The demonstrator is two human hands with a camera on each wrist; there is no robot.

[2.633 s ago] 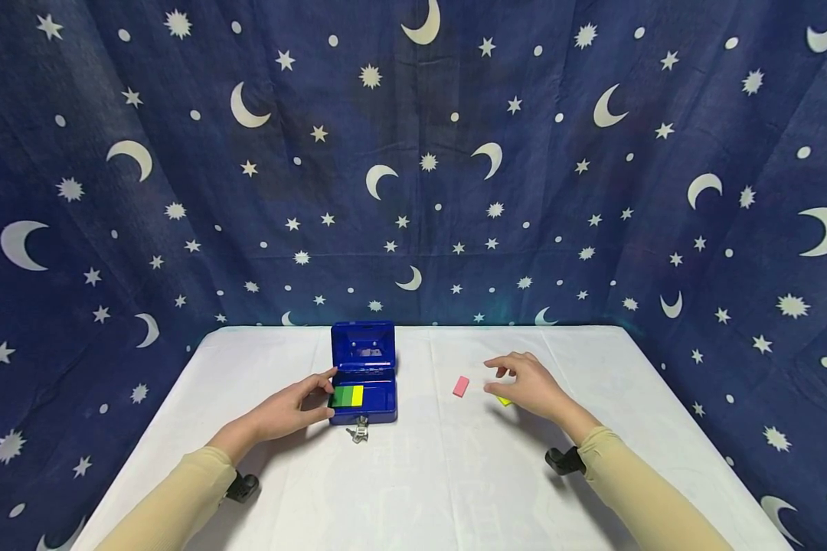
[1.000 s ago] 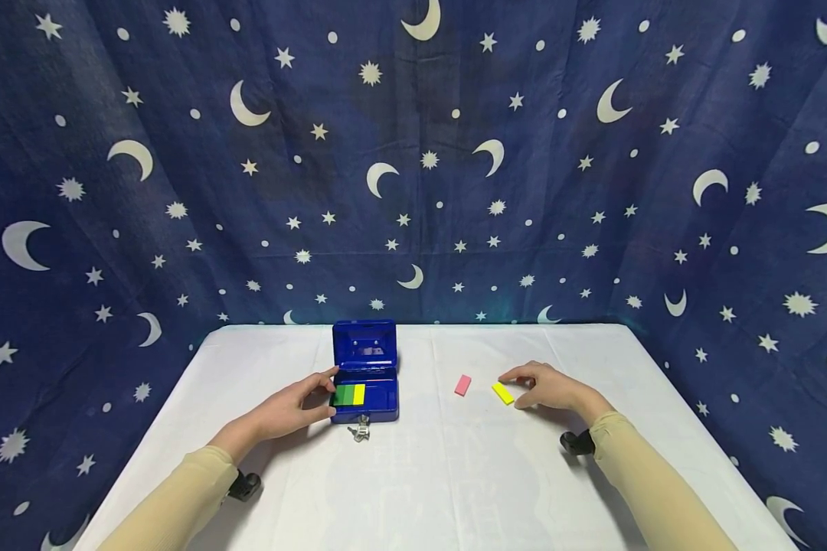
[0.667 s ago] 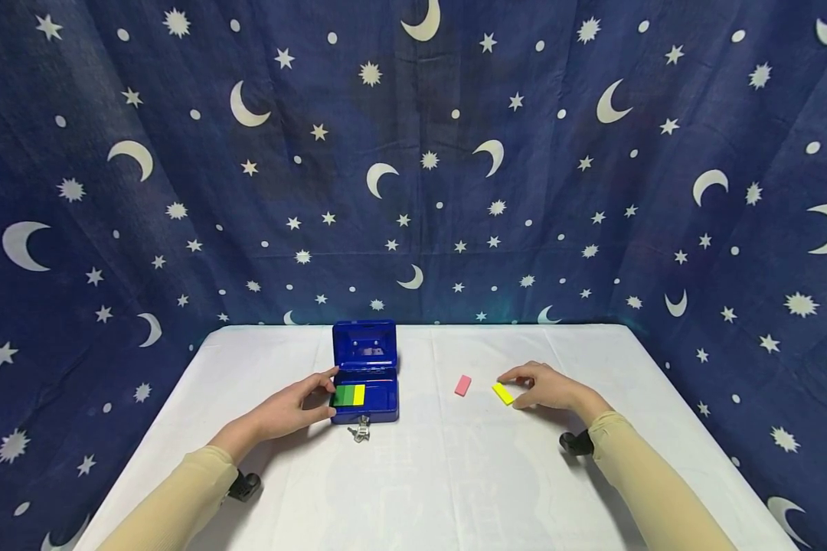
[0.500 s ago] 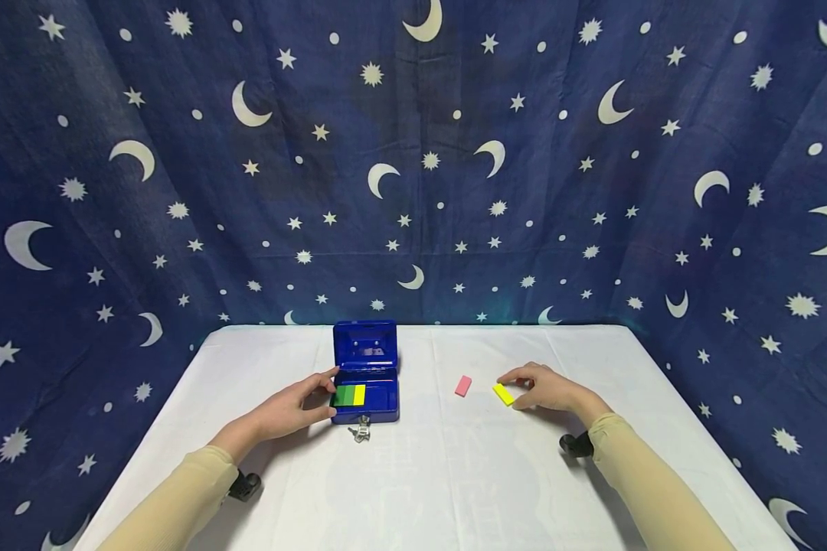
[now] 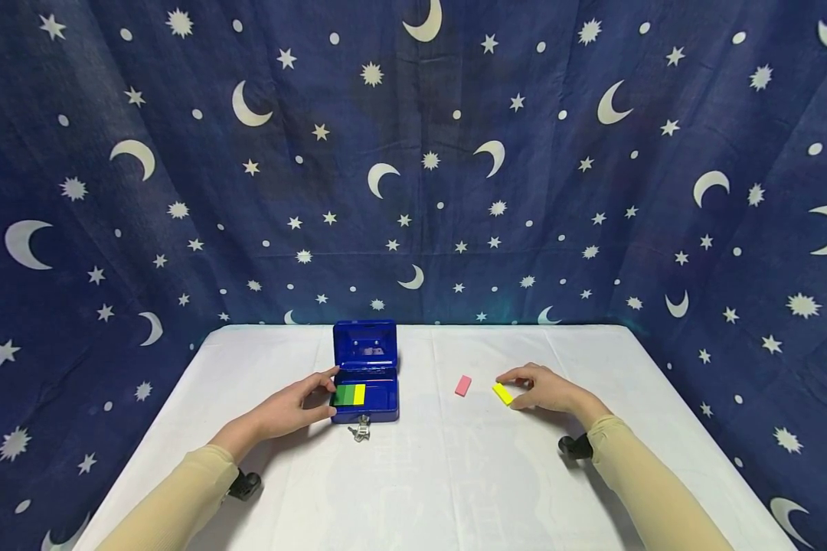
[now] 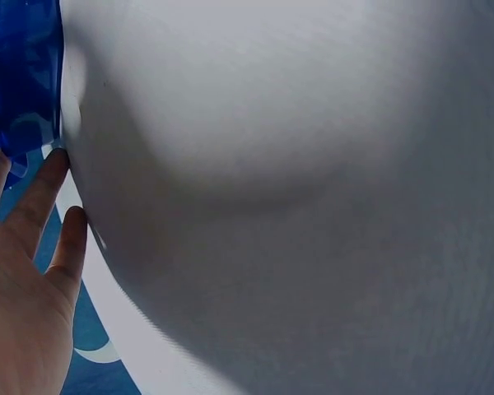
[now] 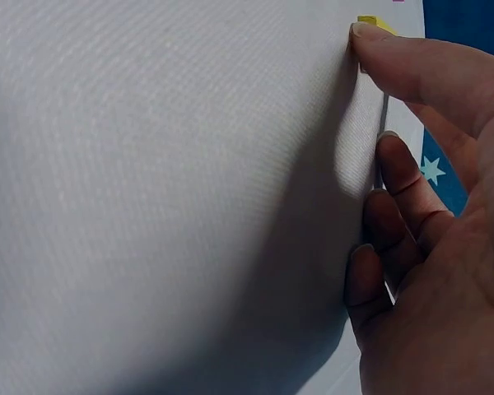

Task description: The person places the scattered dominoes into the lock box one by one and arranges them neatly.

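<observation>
A blue metal cash box (image 5: 384,396) stands with its lid raised on the table's left half. Inside, dark green, green and yellow blocks lie side by side against its left wall. My left hand (image 5: 282,407) touches the box's left side, thumb at the front corner and forefinger near the hinge. In the left wrist view its fingers (image 6: 41,197) lie fairly straight. On the right, my right hand (image 5: 547,389) pinches a flat yellow block (image 5: 502,394) on the cloth between thumb and forefinger. The thumb (image 7: 403,62) partly covers this block in the right wrist view.
A flat pink block (image 5: 462,386) lies between the box and the right hand. Keys (image 5: 361,433) hang from the lock at the box front. White cloth (image 5: 420,490) covers the table; a dark blue curtain (image 5: 441,298) with moons and stars surrounds its back and sides.
My right hand has come down from above the yellow block, and its thumb and forefinger have closed in at the block's ends. The left hand and the box have stayed put.
</observation>
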